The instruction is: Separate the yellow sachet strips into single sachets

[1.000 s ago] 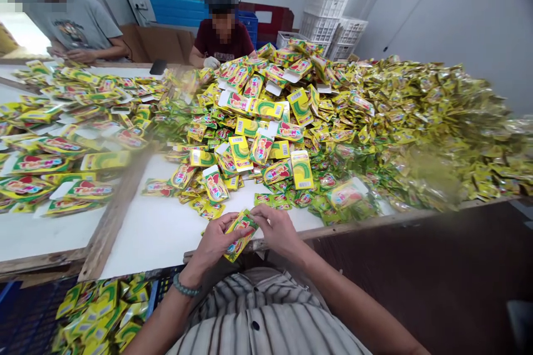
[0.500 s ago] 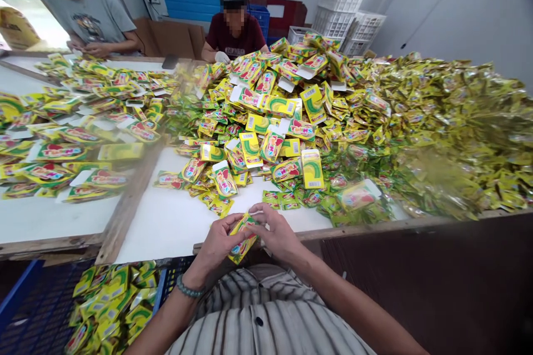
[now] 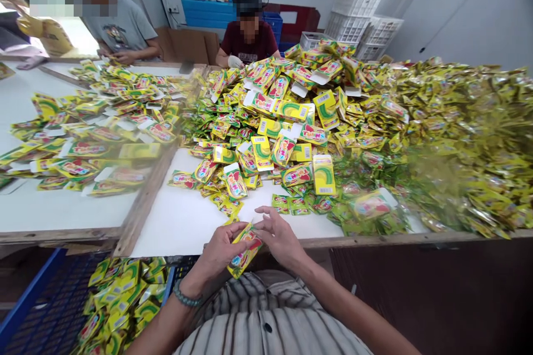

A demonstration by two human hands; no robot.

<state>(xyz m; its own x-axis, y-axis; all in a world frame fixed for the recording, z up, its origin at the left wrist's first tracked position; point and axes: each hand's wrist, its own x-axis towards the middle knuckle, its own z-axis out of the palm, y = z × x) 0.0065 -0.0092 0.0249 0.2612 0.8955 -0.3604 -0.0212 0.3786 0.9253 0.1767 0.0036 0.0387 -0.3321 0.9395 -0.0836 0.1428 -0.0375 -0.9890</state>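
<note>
The table (image 3: pixel 183 222) carries a heap of cartons and sachets (image 3: pixel 297 138). At the table's near edge, the left hand (image 3: pixel 218 248) and right hand (image 3: pixel 285 241) flank one carton (image 3: pixel 245 258), long axis slanting tableward: left fingers clasp it, right fingers sit at its tableward end, whether pinching I cannot tell.

Held box (image 3: pixel 240 262): in the left hand (image 3: pixel 221 247), right hand (image 3: pixel 281 241) at its upper end
Loose boxes (image 3: pixel 285 148): piled mid-tabletop (image 3: pixel 183 222), more left of the wooden strip (image 3: pixel 146 199)
Sachets (image 3: pixel 449 105): heaped right
Packs (image 3: pixel 125 294): in the crate (image 3: pixel 33 291), lower left
Co-workers (image 3: pixel 266 41): behind the tabletop
</note>
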